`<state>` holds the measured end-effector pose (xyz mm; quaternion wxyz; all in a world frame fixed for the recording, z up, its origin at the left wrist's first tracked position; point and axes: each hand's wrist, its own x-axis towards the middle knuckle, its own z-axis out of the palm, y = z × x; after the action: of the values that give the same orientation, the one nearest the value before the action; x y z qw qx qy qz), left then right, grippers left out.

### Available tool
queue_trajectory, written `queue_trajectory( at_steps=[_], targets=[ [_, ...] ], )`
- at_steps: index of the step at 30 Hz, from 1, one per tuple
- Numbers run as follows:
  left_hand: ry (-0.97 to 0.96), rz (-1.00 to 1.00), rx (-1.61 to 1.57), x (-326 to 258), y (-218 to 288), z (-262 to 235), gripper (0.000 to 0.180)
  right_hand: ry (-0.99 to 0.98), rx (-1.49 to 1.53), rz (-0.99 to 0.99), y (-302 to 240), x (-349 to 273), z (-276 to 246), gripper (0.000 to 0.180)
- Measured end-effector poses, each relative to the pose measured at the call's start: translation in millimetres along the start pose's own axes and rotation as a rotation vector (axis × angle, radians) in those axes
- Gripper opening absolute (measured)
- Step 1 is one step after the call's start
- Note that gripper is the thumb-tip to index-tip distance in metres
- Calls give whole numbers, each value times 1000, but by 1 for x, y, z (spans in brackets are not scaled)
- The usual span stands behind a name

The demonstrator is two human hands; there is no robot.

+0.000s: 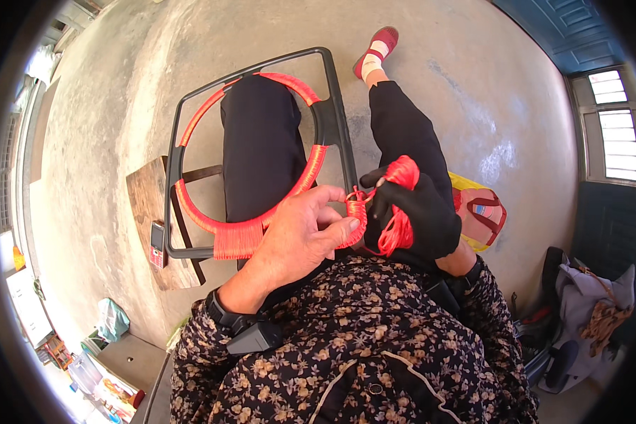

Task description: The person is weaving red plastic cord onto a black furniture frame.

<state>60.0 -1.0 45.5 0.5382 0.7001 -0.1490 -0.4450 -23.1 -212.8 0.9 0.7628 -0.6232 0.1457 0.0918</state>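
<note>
A black rectangular frame [338,92] with a round ring inside rests across my lap, my left thigh passing under the ring. Red cord [242,239] is wound tightly round much of the ring and the frame's near edge. My bare left hand [300,226] pinches the cord-wrapped near right corner between thumb and fingers. In a black glove, my right hand [431,215] is closed round a hank of red cord [401,226]. A short loop of cord runs from that hank to the wrapped corner. The gloved fingertips are partly hidden by the cord.
A wooden board [152,205] stands left of my leg, with a mobile phone [157,244] on it. On the floor at right lies a red and yellow bag [480,212]. Grey cloth items [590,304] are piled at lower right, below a blue door [569,32] and window.
</note>
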Motion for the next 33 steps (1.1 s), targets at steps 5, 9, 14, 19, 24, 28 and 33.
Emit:
queue_trajectory(
  at_steps=[5,9,14,19,24,28,33],
  targets=[
    [12,-3,-32,0,0,1,41,-111,-238,-159,9,6,-5,18],
    [20,5,-33,1,0,1,43,-41,123,132,9,7,0,20],
    [-3,-12,-25,1,0,0,42,-1,123,-41,1,1,4,22],
    [5,-4,-43,1,-2,1,41,18,-59,-35,3,-8,4,19],
    [25,-5,12,1,-1,0,32,-53,298,113,12,-8,9,13],
    [20,-59,49,-1,2,-6,26,-143,271,124,11,-8,10,14],
    [9,-143,98,-4,4,-12,26,-155,121,130,5,-7,9,27]
  ],
)
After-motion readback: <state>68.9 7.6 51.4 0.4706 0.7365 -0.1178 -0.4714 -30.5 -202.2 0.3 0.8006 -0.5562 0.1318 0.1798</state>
